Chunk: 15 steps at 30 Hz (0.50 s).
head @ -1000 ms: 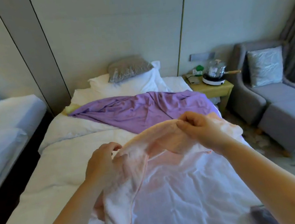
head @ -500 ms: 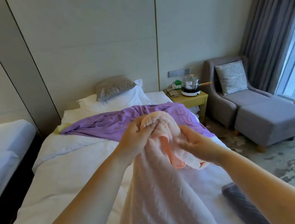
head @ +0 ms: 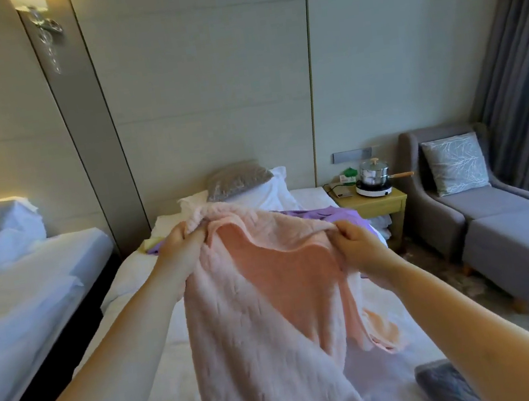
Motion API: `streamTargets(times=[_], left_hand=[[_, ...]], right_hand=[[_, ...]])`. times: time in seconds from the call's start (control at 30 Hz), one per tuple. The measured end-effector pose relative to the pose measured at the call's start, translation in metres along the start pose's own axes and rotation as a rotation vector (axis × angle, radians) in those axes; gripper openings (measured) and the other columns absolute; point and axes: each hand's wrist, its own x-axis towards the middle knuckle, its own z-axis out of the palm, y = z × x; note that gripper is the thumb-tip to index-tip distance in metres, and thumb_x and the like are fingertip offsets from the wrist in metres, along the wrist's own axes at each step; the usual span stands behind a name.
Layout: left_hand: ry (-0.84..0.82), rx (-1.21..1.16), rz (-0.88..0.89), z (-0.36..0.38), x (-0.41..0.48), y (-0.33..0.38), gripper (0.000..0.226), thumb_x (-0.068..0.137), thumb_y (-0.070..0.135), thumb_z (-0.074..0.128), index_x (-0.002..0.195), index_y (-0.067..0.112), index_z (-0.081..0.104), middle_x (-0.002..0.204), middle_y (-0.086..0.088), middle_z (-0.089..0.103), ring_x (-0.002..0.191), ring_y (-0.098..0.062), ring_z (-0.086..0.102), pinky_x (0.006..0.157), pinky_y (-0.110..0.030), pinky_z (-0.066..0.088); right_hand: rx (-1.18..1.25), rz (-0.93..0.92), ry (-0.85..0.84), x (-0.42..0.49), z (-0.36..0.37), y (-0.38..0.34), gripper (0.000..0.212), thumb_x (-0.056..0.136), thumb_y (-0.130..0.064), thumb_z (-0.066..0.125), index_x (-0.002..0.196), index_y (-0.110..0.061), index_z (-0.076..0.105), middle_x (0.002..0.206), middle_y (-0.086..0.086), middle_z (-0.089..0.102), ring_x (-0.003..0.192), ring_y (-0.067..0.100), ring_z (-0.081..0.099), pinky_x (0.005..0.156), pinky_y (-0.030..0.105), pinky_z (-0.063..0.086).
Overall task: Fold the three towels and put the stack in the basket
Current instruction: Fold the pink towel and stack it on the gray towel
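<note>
And the hands have drawn apart! Half a second ago they were bunched together at the top of the pink towel (head: 266, 319); now that top edge is stretched between them and the cloth hangs open above the bed (head: 144, 319). Nearest us, low on the right, a dark grey cloth (head: 445, 385) lies on the covers. It could be another towel, but I can't tell whether it's folded. Up from there the pink towel drapes down, pale fluffy side on the left, deeper pink showing in the middle, its lower end running out of view. The left hand (head: 181, 246) has its fingers curled tight round one upper corner, bunching it. The right hand (head: 357, 241) pinches the far end of the same edge. Behind them a purple cloth (head: 336, 214) sprawls unfolded across the bed, and beyond that sit the pillows (head: 265, 190) and a bedside table (head: 382, 204) with a pot (head: 374, 173). Early days, I'd say: this towel is only being opened out, no fold made, no stack anywhere, and no basket in sight. The folding, stacking and drop-off all remain.
</note>
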Motion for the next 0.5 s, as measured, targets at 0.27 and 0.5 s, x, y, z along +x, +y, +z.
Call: streamTargets(times=[0.27,0.5], left_hand=[[-0.321,0.249,0.406,0.052,-0.052,-0.019,0.07,0.064,0.057,0.078,0.123,0.033,0.049,0.125,0.017,0.05,0.11,0.003,0.052,0.086,-0.007,0.04],[-0.212,0.28,0.374,0.076,-0.044,0.006,0.003,0.091,0.023,0.059,0.092,0.021,0.061,0.07,0.009,0.061,0.06,-0.003,0.054,0.058,-0.017,0.037]], right_hand=[[0.053,-0.113,-0.177,0.004,0.021,-0.045,0.03,0.097,-0.037,0.047,0.098,-0.016,0.068,0.094,0.007,0.07,0.086,0.016,0.064,0.082,0.034,0.051],[0.2,-0.091,-0.177,-0.003,0.022,-0.023,0.025,0.099,-0.034,0.042,0.095,-0.02,0.062,0.088,-0.005,0.064,0.082,0.008,0.058,0.08,0.025,0.048]])
